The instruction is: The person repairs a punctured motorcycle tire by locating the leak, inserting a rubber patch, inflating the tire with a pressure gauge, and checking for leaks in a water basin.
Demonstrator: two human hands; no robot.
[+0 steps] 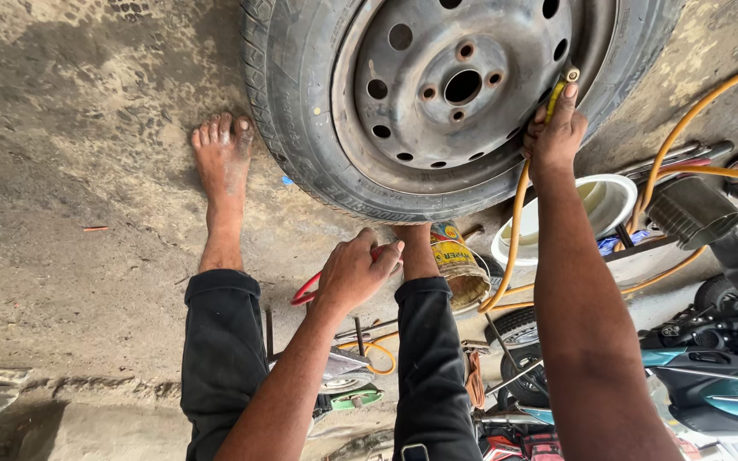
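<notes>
Wheel, a grey steel rim in a black tyre, stands upright on the concrete floor before bare feet. Right hand is closed around a yellow air hose, pressing its nozzle to the rim. Left hand grips a red-handled tool. A tin can sits just behind.

Black rubber tyre on grey steel rim upper centre; right hand on its right edge; left hand below tyre; white round plastic basin right of right hand; small yellow paint can between.
</notes>
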